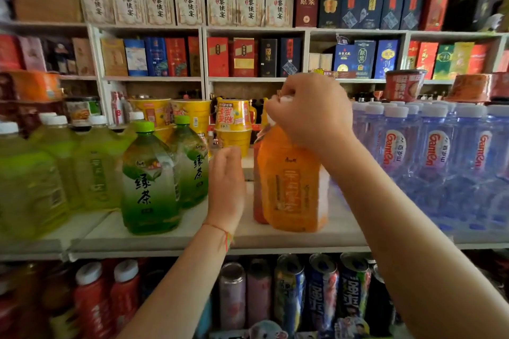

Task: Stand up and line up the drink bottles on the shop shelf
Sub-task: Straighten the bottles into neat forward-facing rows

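Orange bottle (pixel 292 181), cap under curled right hand (pixel 311 113); left hand (pixel 225 184) flat alongside.

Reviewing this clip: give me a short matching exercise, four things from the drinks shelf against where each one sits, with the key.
Things
1. orange bottle
2. green tea bottle
3. water bottles
4. cans

Places
A. shelf below
B. right end of shelf
C. left of the left hand
D. under the right hand, gripped at its top

Pairs: 1-D, 2-C, 3-B, 4-A
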A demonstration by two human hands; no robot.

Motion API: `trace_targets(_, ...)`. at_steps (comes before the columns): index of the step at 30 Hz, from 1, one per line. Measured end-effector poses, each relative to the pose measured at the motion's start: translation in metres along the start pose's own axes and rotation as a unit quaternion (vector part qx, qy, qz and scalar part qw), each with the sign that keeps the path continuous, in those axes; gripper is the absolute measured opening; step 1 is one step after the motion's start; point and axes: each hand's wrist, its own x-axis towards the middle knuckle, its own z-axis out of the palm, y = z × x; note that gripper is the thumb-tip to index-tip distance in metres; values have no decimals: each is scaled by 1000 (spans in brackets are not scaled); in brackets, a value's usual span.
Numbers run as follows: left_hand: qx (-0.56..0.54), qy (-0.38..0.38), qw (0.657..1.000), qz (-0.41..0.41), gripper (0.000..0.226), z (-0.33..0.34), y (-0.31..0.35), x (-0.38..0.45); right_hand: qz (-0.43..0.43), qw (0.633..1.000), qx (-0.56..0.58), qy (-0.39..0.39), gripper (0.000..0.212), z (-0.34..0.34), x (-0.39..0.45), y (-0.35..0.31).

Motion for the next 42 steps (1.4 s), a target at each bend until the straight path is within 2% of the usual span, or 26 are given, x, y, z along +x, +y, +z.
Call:
trace_targets(3, -57, -17, 998, -13, 42, -23, 9, -3, -12, 999, 52, 12, 21, 16, 8, -24)
trace_targets(6, -55, 24, 998, -1, 46, -48, 7, -3, -16, 997, 70, 9, 25, 49, 13, -43)
trace_targets(8, -22, 11, 1000, 8, 34, -58, 5, -6, -20, 997, 78, 2, 27, 73, 15, -48)
trace_targets(10, -5, -37, 999, -10, 13, -64, -1, -7, -20, 996, 77, -29, 27, 94, 16, -51)
trace_targets(12, 11, -64, 998, -17, 46, -69, -10, -8, -21, 995, 64, -78, 30, 111, 18, -52)
trace_targets(14, 39, -60, 997, 0, 72, -70, -21, -7, -21, 992, 63, -107, 34, 122, 18, -48)
trace_targets(17, 132, -34, 989, 53, 92, -66, -26, -2, -26, 990, 64, -122, 44, 128, 24, -43)
trace_targets(19, 187, -10, 976, 107, 95, -60, -23, 2, -42, 989, 43, -135, 52, 125, 28, -42)
trace_targets(21, 232, 25, 958, 164, 87, -53, -20, 4, -57, 993, 39, -99, 52, 116, 32, -38)
trace_targets(25, 279, 61, 899, 331, 57, -30, -16, -3, -43, 994, 64, 83, 28, 91, 38, -8)
trace_targets(26, 274, 45, 889, 363, 51, -21, -16, -8, -27, 994, 57, 87, 23, 89, 37, 4)
trace_targets(27, 247, 15, 896, 368, 49, -10, -15, -12, -11, 997, 48, 60, 23, 89, 34, 15)
trace_targets(30, 124, -74, 960, 242, 61, 18, -4, -25, 30, 994, 65, -86, 33, 99, 18, 43)
trace_targets(32, 89, -79, 980, 157, 68, 31, 1, -25, 54, 988, 116, -83, 38, 101, 10, 54)
trace_targets(35, 39, -77, 995, 53, 73, 44, 2, -10, 109, 980, 165, 29, 32, 92, 14, 67)
trace_targets(36, 14, -72, 997, 20, 74, 47, 1, -3, 130, 980, 149, 37, 31, 89, 19, 73)
trace_targets(38, -17, -53, 998, -26, 76, 51, 1, 5, 182, 976, 112, -31, 39, 89, 28, 88)
trace_targets(40, -25, -44, 998, -47, 78, 53, 2, 5, 233, 957, 130, -117, 41, 96, 30, 98)
trace_targets(42, -27, -36, 998, -54, 81, 54, 2, 4, 247, 945, 165, -135, 36, 105, 27, 106)
